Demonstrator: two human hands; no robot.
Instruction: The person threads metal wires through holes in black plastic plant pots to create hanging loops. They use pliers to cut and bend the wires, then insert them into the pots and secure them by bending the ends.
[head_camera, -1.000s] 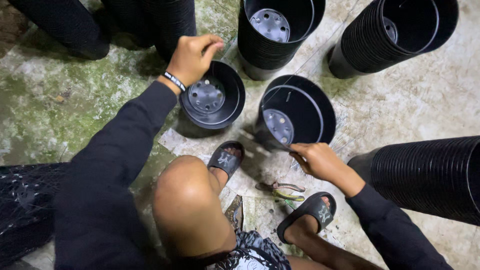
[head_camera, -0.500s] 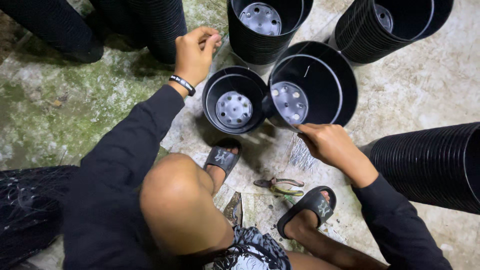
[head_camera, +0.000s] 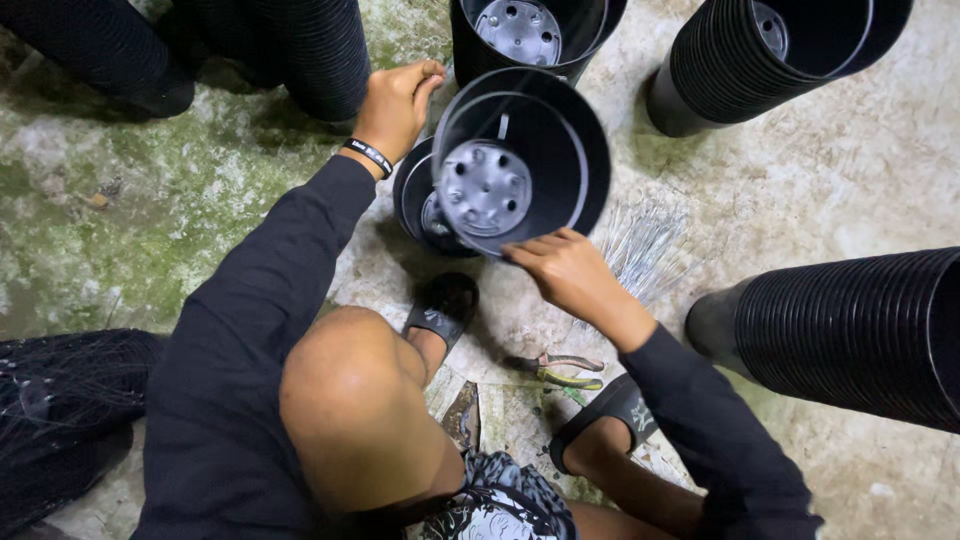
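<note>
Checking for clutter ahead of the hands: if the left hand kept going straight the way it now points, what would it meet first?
Likely the upright stack of black pots just beyond the left hand, whose curled fingers point toward it; depth is hard to judge.

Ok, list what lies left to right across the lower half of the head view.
Black netting → bent knee → left sandal → pliers → lying stack of black pots.

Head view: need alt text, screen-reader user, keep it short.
A crouching person's right hand tilts up a black plastic pot by its rim, while the left hand reaches over a second pot on the concrete floor. Stacks of black pots surround them, with pliers lying by the sandals.
</note>
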